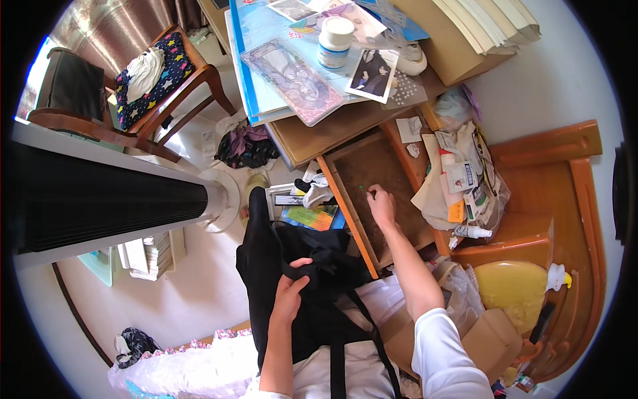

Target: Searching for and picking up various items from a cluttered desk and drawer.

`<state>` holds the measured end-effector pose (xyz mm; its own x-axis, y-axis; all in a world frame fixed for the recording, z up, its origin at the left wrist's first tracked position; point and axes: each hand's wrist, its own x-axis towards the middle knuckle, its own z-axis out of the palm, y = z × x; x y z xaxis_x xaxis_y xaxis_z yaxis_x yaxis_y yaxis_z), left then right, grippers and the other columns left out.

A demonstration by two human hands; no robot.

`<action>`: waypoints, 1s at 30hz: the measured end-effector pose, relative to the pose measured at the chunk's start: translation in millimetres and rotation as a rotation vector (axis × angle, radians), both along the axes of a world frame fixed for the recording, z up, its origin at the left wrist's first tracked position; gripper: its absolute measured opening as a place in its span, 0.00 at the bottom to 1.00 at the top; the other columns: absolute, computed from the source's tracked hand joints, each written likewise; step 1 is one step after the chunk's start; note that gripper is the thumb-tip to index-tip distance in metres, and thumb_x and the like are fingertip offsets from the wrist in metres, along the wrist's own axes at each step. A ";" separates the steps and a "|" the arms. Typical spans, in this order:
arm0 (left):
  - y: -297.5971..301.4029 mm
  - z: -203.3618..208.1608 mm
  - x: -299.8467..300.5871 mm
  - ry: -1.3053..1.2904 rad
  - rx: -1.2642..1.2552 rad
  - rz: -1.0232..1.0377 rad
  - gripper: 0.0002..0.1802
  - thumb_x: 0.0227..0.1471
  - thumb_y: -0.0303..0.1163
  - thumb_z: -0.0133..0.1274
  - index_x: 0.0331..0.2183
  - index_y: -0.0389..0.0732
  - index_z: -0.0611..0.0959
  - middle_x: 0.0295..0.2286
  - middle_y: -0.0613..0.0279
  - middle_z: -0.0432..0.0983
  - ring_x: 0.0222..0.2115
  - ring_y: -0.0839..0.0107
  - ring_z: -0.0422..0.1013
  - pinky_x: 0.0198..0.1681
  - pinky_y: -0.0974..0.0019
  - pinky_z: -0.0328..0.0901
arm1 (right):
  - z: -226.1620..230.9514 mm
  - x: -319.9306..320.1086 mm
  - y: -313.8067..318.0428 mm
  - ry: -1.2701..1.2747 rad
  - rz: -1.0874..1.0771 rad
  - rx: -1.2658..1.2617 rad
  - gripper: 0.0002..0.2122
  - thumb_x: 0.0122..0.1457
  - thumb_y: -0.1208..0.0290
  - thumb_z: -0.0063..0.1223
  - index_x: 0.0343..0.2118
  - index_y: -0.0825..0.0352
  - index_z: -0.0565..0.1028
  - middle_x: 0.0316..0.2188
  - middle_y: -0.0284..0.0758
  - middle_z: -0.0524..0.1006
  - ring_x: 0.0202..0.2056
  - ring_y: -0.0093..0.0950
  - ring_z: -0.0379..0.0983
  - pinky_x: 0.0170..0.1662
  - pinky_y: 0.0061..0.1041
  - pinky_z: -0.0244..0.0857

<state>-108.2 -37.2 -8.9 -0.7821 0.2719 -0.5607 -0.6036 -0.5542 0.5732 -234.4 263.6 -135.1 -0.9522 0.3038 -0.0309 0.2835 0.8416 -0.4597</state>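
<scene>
A wooden drawer stands pulled out of the desk in front of me. My right hand reaches into it, fingers curled together near the drawer's bottom; what they hold, if anything, is too small to tell. Only small bits and dust show on the bare wood there. Over my lap, my left hand has its thumb and fingers closed on black cloth that has straps and lies bunched beside the drawer front. Its exact kind is hard to tell against my black clothing.
On the desk lie a white bottle, a photo and a long picture card. A full plastic bag sits right of the drawer. A tower fan stands left, before a wooden chair. A cardboard box is near my right arm.
</scene>
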 end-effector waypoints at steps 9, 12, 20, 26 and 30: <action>0.6 -3.4 -1.4 -0.021 0.003 -0.014 0.21 0.48 0.17 0.48 0.46 0.39 0.75 0.43 0.66 0.70 0.45 0.76 0.65 0.51 0.74 0.55 | -3.7 -22.0 -2.0 -0.103 0.215 0.164 0.06 0.52 0.70 0.54 0.33 0.62 0.75 0.27 0.43 0.78 0.32 0.43 0.75 0.35 0.39 0.69; -3.4 -2.8 -1.3 -0.027 -0.009 -0.003 0.21 0.48 0.17 0.48 0.46 0.39 0.75 0.43 0.66 0.70 0.45 0.76 0.65 0.51 0.75 0.56 | 3.9 -29.2 -13.3 -0.126 0.258 0.226 0.05 0.52 0.70 0.53 0.31 0.64 0.75 0.27 0.44 0.78 0.32 0.43 0.75 0.34 0.39 0.68; -2.5 -4.4 -2.5 -0.027 -0.003 -0.014 0.20 0.49 0.18 0.47 0.46 0.40 0.75 0.43 0.67 0.70 0.44 0.77 0.65 0.50 0.75 0.56 | -11.2 -27.4 -8.1 -0.171 0.231 0.236 0.05 0.53 0.70 0.52 0.28 0.65 0.75 0.22 0.45 0.77 0.29 0.44 0.75 0.34 0.40 0.68; -2.4 1.5 -3.8 -0.023 -0.005 -0.015 0.20 0.49 0.17 0.47 0.46 0.39 0.75 0.42 0.67 0.69 0.43 0.78 0.65 0.49 0.75 0.56 | -6.9 -21.3 -6.2 -0.175 0.162 0.225 0.06 0.50 0.70 0.52 0.27 0.66 0.75 0.21 0.45 0.76 0.27 0.43 0.75 0.32 0.38 0.68; -3.1 -0.5 -4.7 -0.018 0.009 -0.014 0.21 0.49 0.17 0.47 0.47 0.39 0.74 0.42 0.67 0.69 0.43 0.78 0.65 0.49 0.75 0.56 | 25.4 -3.2 -15.3 -0.037 -0.143 -0.610 0.04 0.53 0.73 0.50 0.24 0.67 0.72 0.13 0.24 0.65 0.14 0.16 0.59 0.18 0.18 0.53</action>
